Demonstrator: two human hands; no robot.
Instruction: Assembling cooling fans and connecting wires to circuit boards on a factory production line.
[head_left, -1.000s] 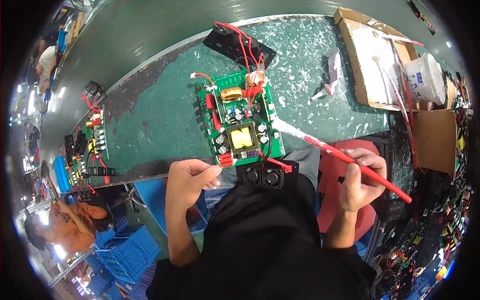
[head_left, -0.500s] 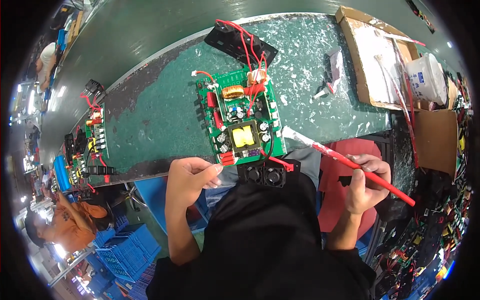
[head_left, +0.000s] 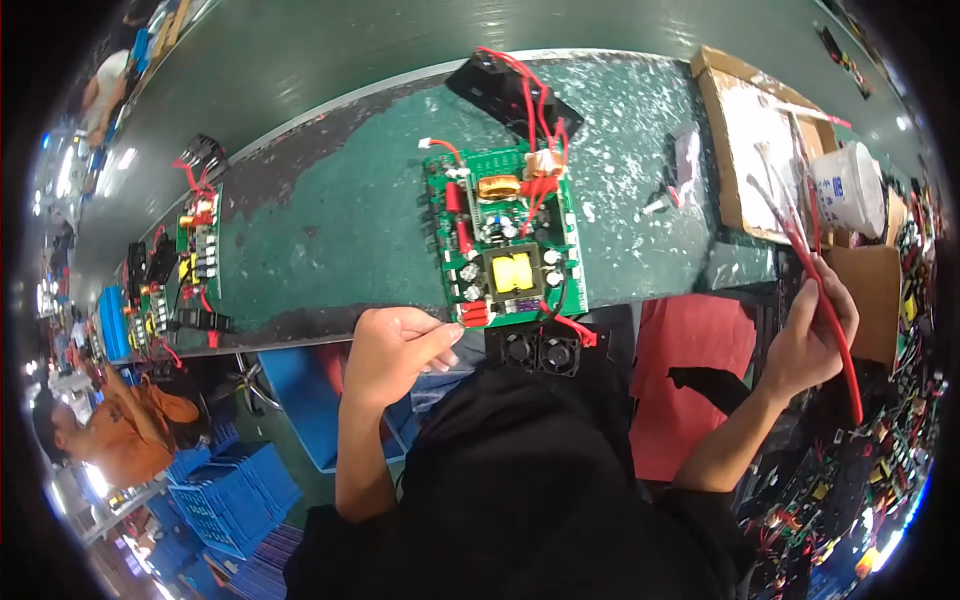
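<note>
A green circuit board lies on the worn green bench, carrying a yellow transformer, a copper coil and red wires. At its near left corner, my left hand is closed, thumb and fingers pinching the edge. Two small black fans hang from the near side of the board. Over to the right, my right hand grips a red-handled brush. The brush's head reaches over the shallow cardboard tray, which is smeared with white paste. Exactly where the bristles touch, I cannot tell.
A white tub stands in the tray beside other sticks. A crumpled tube lies between board and tray. A black plate sits behind the board. More boards are at left, near a co-worker and blue crates.
My right hand has carried the brush from the board's right edge rightward to the tray. My left hand stays at the board's corner. The whole view has shifted slightly.
</note>
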